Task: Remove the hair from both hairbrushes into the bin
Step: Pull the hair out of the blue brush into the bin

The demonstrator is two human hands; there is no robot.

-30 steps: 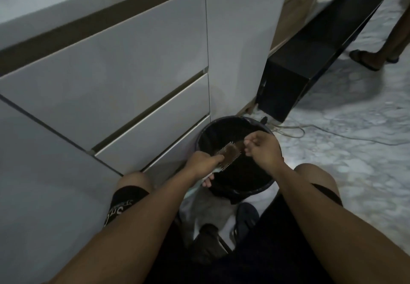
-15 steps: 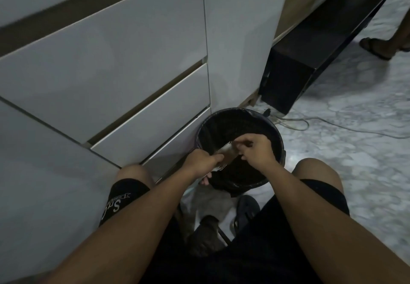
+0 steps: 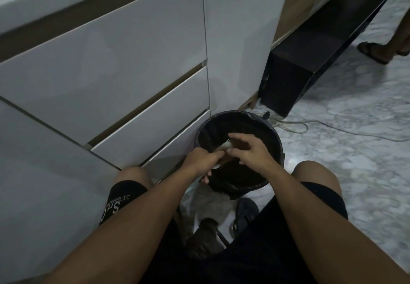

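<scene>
Your left hand grips the hairbrush by its near end, holding it over the mouth of the black bin. Your right hand sits on the brush's far part above the bin, fingers spread and loosely bent; whether they pinch any hair, you cannot tell. The bin stands against the white drawers.

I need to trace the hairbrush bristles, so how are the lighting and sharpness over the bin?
Head view: dim overall; the black-lined bin swallows detail, the hairbrush shows only as a pale toothed edge, the right hand fingers look slightly motion-blurred, and the wide lens bends the cabinet lines.
</scene>
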